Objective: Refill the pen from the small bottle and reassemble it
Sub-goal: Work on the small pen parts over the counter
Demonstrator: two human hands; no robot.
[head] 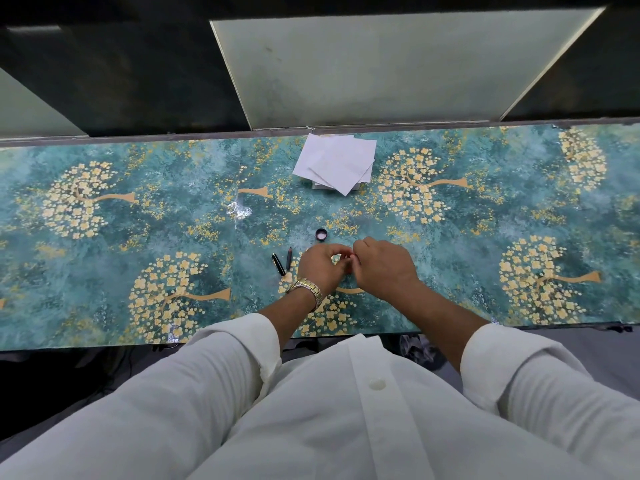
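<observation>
My left hand, with a metal watch on its wrist, curls its fingers round a small thing that they hide, probably the small bottle. My right hand is close against it, its fingertips pinching a small pen part over the left hand's fingers; the part barely shows. A round black bottle cap lies upside down on the table just beyond the hands. Left of my left hand lie two black pen pieces: a short pen cap and a slim barrel.
The table has a teal cover with golden trees. A loose stack of white paper tissues lies at the far edge, behind the hands. Beyond the table stand pale panels and dark gaps.
</observation>
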